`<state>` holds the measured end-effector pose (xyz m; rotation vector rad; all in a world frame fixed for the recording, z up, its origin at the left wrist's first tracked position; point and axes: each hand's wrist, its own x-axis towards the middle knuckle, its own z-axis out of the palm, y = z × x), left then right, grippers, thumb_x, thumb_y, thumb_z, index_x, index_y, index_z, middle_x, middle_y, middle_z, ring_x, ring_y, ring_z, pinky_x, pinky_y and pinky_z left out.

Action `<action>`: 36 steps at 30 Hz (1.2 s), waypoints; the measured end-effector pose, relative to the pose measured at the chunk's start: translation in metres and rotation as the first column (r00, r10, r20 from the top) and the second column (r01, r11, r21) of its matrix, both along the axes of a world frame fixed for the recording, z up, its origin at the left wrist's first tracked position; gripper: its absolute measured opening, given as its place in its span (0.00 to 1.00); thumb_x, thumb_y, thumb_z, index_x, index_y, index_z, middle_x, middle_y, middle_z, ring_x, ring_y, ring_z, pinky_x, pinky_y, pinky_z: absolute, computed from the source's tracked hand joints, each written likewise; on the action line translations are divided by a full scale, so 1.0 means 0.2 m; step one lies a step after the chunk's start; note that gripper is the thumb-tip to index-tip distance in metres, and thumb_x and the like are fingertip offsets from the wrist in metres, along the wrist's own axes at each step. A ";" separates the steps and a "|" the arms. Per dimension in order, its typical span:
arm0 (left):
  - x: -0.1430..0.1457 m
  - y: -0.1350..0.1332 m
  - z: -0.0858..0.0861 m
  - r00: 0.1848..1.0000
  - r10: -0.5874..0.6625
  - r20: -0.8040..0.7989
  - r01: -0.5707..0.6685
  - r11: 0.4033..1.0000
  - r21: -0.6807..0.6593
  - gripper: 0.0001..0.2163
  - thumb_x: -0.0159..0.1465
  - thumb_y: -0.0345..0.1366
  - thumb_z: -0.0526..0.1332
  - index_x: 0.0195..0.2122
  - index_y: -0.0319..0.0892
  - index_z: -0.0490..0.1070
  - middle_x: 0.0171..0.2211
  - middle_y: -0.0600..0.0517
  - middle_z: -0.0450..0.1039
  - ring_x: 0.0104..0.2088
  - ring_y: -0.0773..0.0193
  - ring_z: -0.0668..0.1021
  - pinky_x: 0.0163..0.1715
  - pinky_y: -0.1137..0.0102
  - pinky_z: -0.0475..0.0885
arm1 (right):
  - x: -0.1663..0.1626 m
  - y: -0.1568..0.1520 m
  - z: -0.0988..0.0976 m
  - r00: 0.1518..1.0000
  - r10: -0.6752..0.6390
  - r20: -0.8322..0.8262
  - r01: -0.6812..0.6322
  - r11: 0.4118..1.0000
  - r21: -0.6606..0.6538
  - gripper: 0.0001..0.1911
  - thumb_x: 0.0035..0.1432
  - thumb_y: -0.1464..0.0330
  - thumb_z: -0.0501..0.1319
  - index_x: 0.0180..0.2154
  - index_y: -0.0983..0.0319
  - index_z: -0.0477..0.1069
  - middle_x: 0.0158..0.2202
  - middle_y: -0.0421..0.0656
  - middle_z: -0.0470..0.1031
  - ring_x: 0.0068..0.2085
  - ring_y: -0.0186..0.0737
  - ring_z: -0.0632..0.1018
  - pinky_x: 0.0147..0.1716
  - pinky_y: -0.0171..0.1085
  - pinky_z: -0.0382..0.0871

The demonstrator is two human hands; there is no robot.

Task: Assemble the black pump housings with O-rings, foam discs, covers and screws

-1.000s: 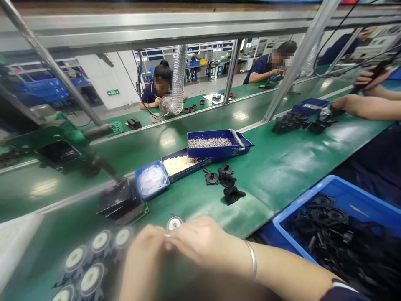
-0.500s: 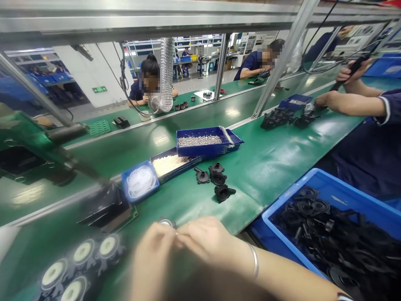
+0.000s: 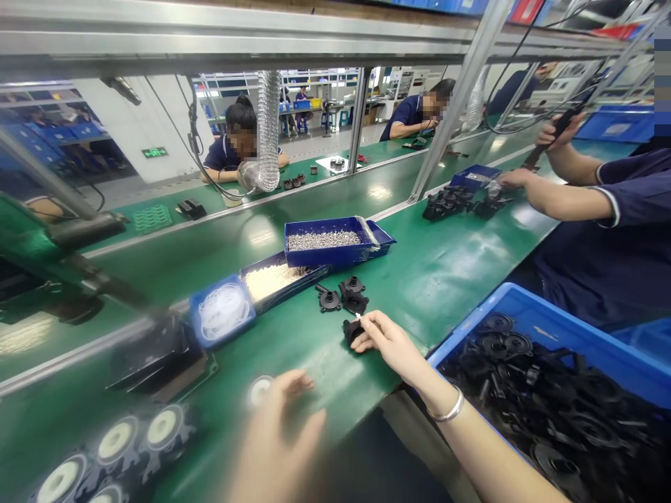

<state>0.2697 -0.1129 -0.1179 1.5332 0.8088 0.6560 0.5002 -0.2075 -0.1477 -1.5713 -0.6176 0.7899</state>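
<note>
My right hand (image 3: 388,342) has its fingers closed around a black plastic housing (image 3: 351,334) on the green bench. A tiny white piece (image 3: 358,317) shows at its fingertips. Just behind lie more black housings (image 3: 329,300), some with a raised round spigot. My left hand (image 3: 288,426), blurred, is open over the bench with thumb and fingers apart. Beside its fingers is a round part with a pale centre (image 3: 261,391); whether they touch cannot be made out. Several black parts with cream discs (image 3: 116,440) stand at the lower left.
Blue trays hold metal screws (image 3: 325,241), small cream pieces (image 3: 275,279) and clear rings (image 3: 224,311). A large blue crate (image 3: 440,356) full of black parts stands at right. A co-worker's arm (image 3: 571,199) reaches in there. A dark tray (image 3: 157,356) and green machine (image 3: 47,258) are at left.
My hands have parted. The right moved forward and right to the nearest black housing and closed on it; the left stayed low and opened. The view has shifted slightly.
</note>
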 end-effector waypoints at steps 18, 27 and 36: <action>-0.03 0.11 0.18 0.845 0.406 0.348 0.096 0.525 -0.846 0.19 0.69 0.44 0.54 0.58 0.42 0.63 0.44 0.41 0.75 0.44 0.55 0.79 0.43 0.59 0.77 | -0.51 0.23 0.31 0.863 0.459 -0.211 -0.351 0.846 0.401 0.15 0.66 0.59 0.58 0.37 0.65 0.65 0.35 0.46 0.78 0.22 0.30 0.77 0.26 0.32 0.74; -0.05 0.13 0.17 0.833 0.418 0.362 0.107 0.521 -0.847 0.23 0.69 0.46 0.53 0.62 0.41 0.59 0.44 0.41 0.76 0.41 0.59 0.80 0.42 0.66 0.74 | -0.54 0.24 0.27 0.875 0.485 0.003 -0.478 0.862 0.168 0.17 0.65 0.57 0.58 0.39 0.66 0.68 0.23 0.39 0.73 0.18 0.27 0.70 0.18 0.27 0.64; -0.07 0.09 0.15 0.810 0.417 0.411 0.065 0.634 -0.771 0.24 0.65 0.51 0.59 0.58 0.44 0.66 0.35 0.49 0.73 0.35 0.63 0.76 0.36 0.71 0.71 | -0.59 0.24 0.23 0.832 0.430 0.350 -0.493 0.863 0.112 0.11 0.68 0.62 0.56 0.38 0.64 0.70 0.23 0.36 0.71 0.20 0.26 0.69 0.22 0.27 0.63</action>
